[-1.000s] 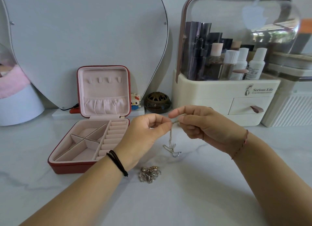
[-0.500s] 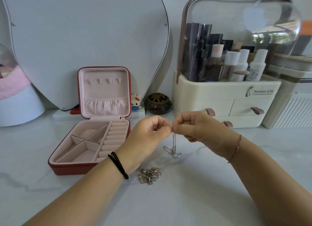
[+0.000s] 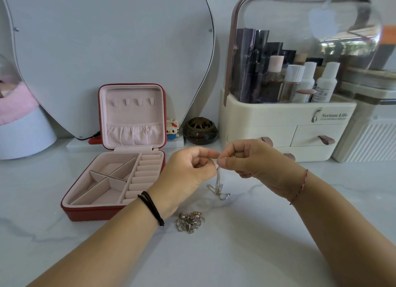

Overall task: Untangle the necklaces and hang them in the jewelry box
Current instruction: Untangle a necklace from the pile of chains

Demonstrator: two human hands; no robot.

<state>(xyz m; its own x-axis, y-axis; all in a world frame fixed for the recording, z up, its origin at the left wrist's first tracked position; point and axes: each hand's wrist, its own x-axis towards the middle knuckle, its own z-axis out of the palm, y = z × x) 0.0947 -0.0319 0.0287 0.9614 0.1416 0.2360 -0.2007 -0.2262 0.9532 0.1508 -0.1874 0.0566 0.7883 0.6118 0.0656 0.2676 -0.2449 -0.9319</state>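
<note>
- My left hand [image 3: 188, 171] and right hand [image 3: 252, 164] meet fingertip to fingertip above the tabletop [image 3: 246, 254]. On each one the thumb and forefinger are pressed together on the top of a thin silver necklace [image 3: 218, 178], and the other fingers are curled in.
- From that pinch the necklace hangs straight down, so its long axis is vertical. Its upper end is at my fingertips and its lower end is on the tabletop directly below the grip, where the slack lies in small loops that trail off to the right.
- I cannot tell from here whether the clasp is open or closed.
- A tangled heap of chains [image 3: 190, 221] lies on the tabletop below the grip and nearer to me, just beside my left wrist and apart from the hanging necklace.
- The jewelry box [image 3: 90, 215] sits open to the left of the grip, with its lid upright. The row of small hooks [image 3: 132, 102] in the lid has nothing on it.
- A cream cosmetics organiser [image 3: 267, 117] stands beyond the grip, to the right.
</note>
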